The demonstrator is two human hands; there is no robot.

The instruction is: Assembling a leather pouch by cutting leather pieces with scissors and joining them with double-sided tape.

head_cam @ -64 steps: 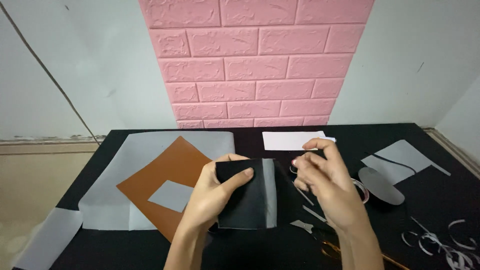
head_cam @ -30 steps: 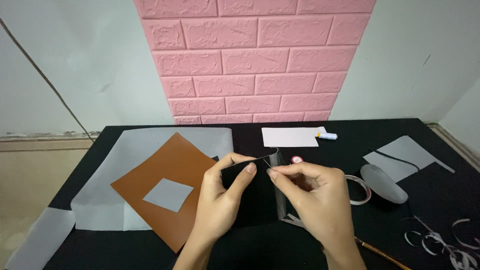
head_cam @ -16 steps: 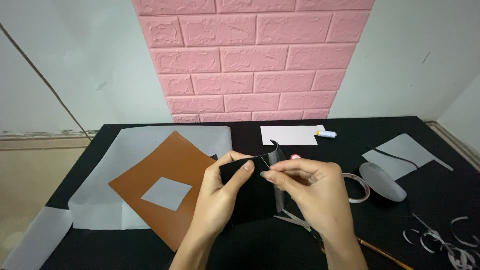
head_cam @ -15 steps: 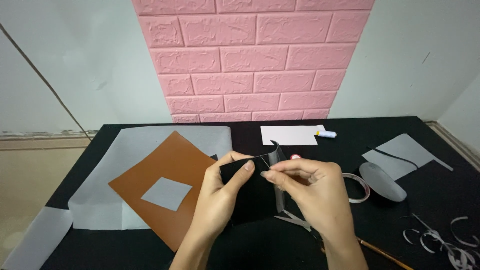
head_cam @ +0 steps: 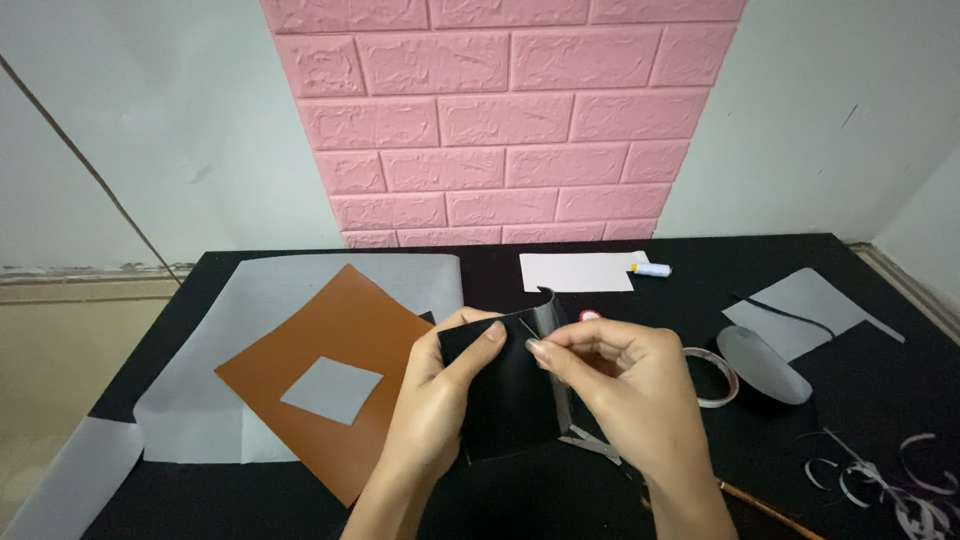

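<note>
Change: since the frame two seconds back, the right hand (head_cam: 625, 395) has come in from beside the black sheet (head_cam: 500, 400) to its upper right edge; over the last half second hardly anything has shifted.
Left hand (head_cam: 440, 410): fingers clenched on the black sheet's left side, thumb pressed on its face, holding it just above the surface (head_cam: 880, 420).
Right hand: thumb and forefinger pinched on a thin pale film layer (head_cam: 548, 310) curling up at the sheet's top right corner.
Key relation: the sheet lies between the two sets of fingers, its long axis running up and away from the person; the curled corner sits just above the right fingertips, so the right hand is nearer to it.
Beyond the left fingers: a brown sheet (head_cam: 330, 360) with a grey square on it, lying on grey paper.
Beyond the right fingers: a tape ring (head_cam: 715, 375), a grey oval piece (head_cam: 765, 365), white paper (head_cam: 578, 271).
Under the right wrist: scissors (head_cam: 595, 445), partly hidden.
</note>
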